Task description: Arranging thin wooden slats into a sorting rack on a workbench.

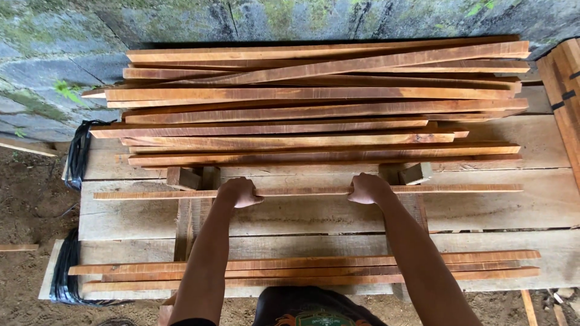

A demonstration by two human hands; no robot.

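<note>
both hands clamped on one thin wood slat [302, 191] | left hand [240, 192] and right hand [368, 188] gripping near its middle | slat runs 9-to-3 across the plank bench [544, 205] | slat pile [314, 102] at 12

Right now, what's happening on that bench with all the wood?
A person leans over a rough plank workbench and grips one thin wooden strip with both hands: the left hand and right hand are each closed around it, apart from each other. The strip lies crosswise on the bench. Behind it sits a large loose pile of similar strips by a stone wall; a smaller bundle lies nearest the person.
</note>
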